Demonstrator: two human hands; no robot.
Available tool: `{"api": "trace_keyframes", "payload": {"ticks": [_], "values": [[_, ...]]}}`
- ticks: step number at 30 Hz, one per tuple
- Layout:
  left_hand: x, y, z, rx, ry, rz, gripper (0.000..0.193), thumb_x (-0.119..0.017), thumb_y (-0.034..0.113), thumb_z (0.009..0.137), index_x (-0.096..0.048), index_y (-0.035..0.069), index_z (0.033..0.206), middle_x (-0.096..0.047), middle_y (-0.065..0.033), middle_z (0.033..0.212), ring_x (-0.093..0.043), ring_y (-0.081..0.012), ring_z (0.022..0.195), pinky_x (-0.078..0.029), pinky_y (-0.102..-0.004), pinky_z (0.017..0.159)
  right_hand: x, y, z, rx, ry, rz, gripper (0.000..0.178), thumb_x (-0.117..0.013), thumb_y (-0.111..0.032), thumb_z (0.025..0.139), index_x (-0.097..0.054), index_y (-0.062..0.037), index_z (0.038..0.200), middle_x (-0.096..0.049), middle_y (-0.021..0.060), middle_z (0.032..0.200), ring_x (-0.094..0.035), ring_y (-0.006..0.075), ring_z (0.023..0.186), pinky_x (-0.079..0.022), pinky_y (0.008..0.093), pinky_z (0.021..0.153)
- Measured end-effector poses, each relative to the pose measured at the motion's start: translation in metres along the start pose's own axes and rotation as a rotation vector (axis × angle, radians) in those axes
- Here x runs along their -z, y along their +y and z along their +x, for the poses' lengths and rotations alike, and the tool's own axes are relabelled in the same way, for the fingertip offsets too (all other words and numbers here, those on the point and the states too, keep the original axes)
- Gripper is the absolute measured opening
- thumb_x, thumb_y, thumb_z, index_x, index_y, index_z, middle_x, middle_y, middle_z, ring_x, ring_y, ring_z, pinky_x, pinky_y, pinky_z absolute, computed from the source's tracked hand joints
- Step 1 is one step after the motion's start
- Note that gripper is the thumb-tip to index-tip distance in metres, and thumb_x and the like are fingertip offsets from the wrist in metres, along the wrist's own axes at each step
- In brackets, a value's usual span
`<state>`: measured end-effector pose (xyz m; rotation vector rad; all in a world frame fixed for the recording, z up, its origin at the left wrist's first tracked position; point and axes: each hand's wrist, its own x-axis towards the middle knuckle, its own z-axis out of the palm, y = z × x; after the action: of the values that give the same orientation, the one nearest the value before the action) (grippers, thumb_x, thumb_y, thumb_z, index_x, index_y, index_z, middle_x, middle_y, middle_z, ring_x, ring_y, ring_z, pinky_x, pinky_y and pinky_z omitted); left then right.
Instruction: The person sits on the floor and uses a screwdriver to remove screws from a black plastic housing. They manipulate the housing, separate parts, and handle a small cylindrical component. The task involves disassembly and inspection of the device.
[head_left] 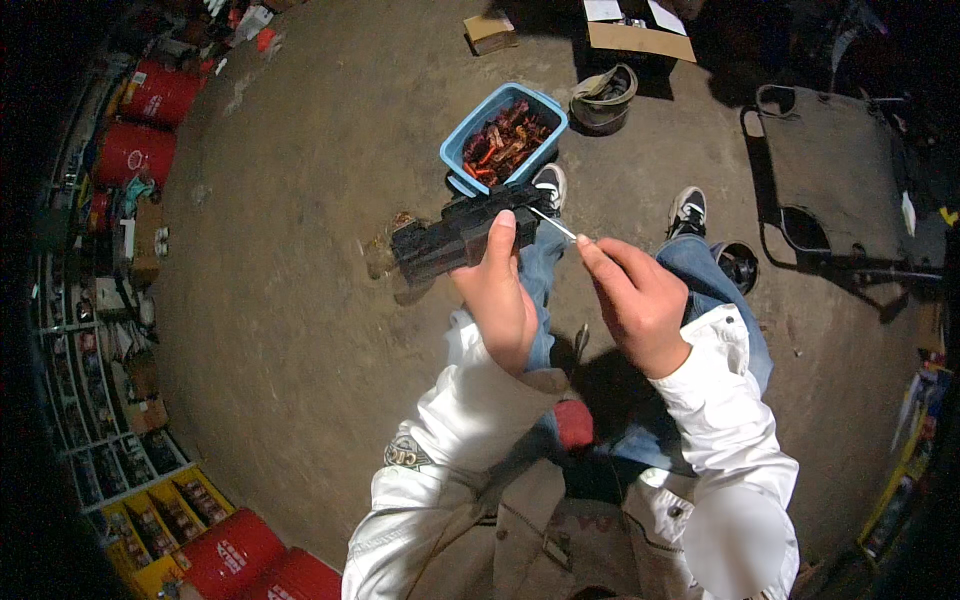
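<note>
black block (pixel 455 238): looks rigid, weighty; left hand (pixel 497 295) clamps its near end.
thin metal rod (pixel 553 224): light, stiff; right hand (pixel 635 300) pinches its end.

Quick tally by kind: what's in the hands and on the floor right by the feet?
Black block, held in left hand: 1
Thin metal rod, pinched in right hand: 1
Blue tray of reddish parts: 1
Grey cap: 1
Total: 4

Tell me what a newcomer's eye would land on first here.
At centre, the left hand holds a black rectangular block while the right hand pinches a thin metal pin against its end. Just beyond sits a blue plastic tub of reddish-brown pieces; red drums line the left edge.
</note>
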<state>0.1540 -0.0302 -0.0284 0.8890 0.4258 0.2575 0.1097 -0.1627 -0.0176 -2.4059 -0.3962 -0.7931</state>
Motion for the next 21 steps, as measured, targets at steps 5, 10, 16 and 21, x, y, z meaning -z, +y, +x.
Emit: {"api": "trace_keyframes", "payload": {"ticks": [5, 10, 16, 21], "values": [[-0.005, 0.002, -0.001, 0.006, 0.025, -0.048, 0.028, -0.068, 0.012, 0.087, -0.055, 0.008, 0.112, -0.061, -0.0049, 0.105, -0.058, -0.0166, 0.098, -0.047, -0.0331, 0.087, -0.011, 0.0, -0.001, 0.071, 0.075, -0.054, 0.041, -0.064, -0.004, 0.067, -0.07, -0.0066, 0.108, -0.065, 0.0071, 0.09, -0.064, 0.0194, 0.067, -0.051, 0.0281, 0.056], [-0.002, 0.005, 0.0, 0.115, -0.015, -0.154, 0.032, -0.063, 0.015, 0.091, -0.053, 0.002, 0.119, -0.061, -0.0095, 0.112, -0.059, -0.0207, 0.103, -0.048, -0.0386, 0.091, -0.011, 0.001, 0.001, 0.11, 0.025, -0.112, 0.044, -0.062, -0.011, 0.067, -0.068, -0.0079, 0.111, -0.065, 0.0048, 0.092, -0.06, 0.0164, 0.065, -0.047, 0.0274, 0.055], [0.01, 0.003, 0.014, 0.358, -0.037, -0.228, 0.04, -0.062, 0.027, 0.093, -0.052, 0.002, 0.122, -0.061, -0.0108, 0.116, -0.059, -0.0221, 0.107, -0.05, -0.0416, 0.094, -0.006, 0.009, 0.011, 0.106, -0.035, -0.108, 0.038, -0.063, -0.01, 0.071, -0.069, -0.0109, 0.108, -0.065, 0.002, 0.091, -0.06, 0.0162, 0.067, -0.047, 0.0278, 0.056], [0.018, -0.003, 0.021, 0.408, -0.055, -0.257, 0.044, -0.062, 0.033, 0.093, -0.051, 0.003, 0.124, -0.06, -0.0101, 0.118, -0.058, -0.0219, 0.108, -0.05, -0.0405, 0.096, -0.003, 0.008, 0.014, 0.06, -0.036, -0.081, 0.036, -0.065, -0.008, 0.071, -0.07, -0.012, 0.106, -0.065, 0.0019, 0.09, -0.06, 0.0179, 0.068, -0.048, 0.0292, 0.057]]}}
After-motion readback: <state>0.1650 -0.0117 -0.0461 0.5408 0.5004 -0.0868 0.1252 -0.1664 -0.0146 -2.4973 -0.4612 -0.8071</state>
